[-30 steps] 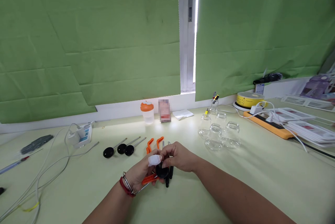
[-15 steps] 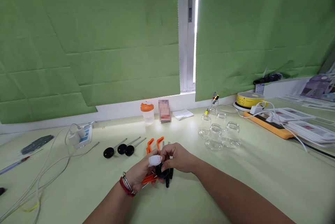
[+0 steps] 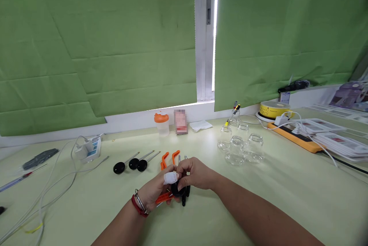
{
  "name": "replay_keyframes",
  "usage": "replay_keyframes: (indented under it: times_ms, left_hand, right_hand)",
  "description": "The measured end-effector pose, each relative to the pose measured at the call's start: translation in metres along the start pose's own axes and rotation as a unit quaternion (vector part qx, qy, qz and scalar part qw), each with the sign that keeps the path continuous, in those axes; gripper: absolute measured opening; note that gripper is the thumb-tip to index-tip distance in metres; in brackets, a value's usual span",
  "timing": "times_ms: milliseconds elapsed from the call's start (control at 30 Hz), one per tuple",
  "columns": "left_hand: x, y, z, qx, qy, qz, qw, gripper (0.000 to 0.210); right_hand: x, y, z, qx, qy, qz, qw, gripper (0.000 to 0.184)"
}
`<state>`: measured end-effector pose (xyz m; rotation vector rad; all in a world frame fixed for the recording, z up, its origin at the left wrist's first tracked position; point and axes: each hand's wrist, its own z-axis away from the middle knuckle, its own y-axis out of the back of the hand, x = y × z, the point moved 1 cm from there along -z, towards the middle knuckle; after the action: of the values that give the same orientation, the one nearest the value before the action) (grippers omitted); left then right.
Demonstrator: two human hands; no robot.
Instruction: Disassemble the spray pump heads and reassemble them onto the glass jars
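Note:
Close together at the front middle of the table, both my hands work on one assembly. My left hand (image 3: 155, 189), with a white wrapping (image 3: 171, 177) on one digit, grips an orange strip-like part (image 3: 163, 197) with a thin metal rod showing below it. Against that part sits a black round cap (image 3: 176, 190). My right hand (image 3: 198, 175) pinches the cap from above; its fingertips partly cover it. Black handles (image 3: 184, 201) with metal shafts lie just beyond and beneath the hands, partly hidden. Orange hooked parts (image 3: 176, 156) rest behind my left hand.
Left of the hands lie black round caps with metal rods (image 3: 119, 168). Glass jars (image 3: 236, 152) stand at the right. An orange-lidded cup (image 3: 162, 125) is by the wall. Cables and a white power strip (image 3: 96, 148) occupy the left; an orange power strip (image 3: 310, 144) the right.
Hardly anything differs. The black cap and the fingers around it have shifted very slightly; both hands keep their grip.

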<state>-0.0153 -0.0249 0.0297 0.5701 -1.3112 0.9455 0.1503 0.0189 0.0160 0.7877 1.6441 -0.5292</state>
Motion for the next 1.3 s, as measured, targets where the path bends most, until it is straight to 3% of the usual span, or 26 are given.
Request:
replay_keyframes:
  times_ms: [500, 967, 1300]
  left_hand:
    - [-0.0016, -0.0003, -0.0010, 0.001, 0.011, 0.009, 1.000, 0.028]
    - [0.0058, -0.0027, 0.0016, 0.010, 0.014, 0.010, 1.000, 0.030]
    - [0.0046, 0.0005, -0.0002, 0.000, -0.002, 0.018, 1.000, 0.024]
  right_hand:
    - [0.0018, -0.0010, 0.0001, -0.017, -0.026, -0.071, 0.997, 0.033]
    - [0.0022, -0.0035, 0.0005, 0.006, -0.034, -0.046, 0.998, 0.038]
    - [0.0063, -0.0004, -0.0002, -0.010, 0.024, -0.091, 0.996, 0.019]
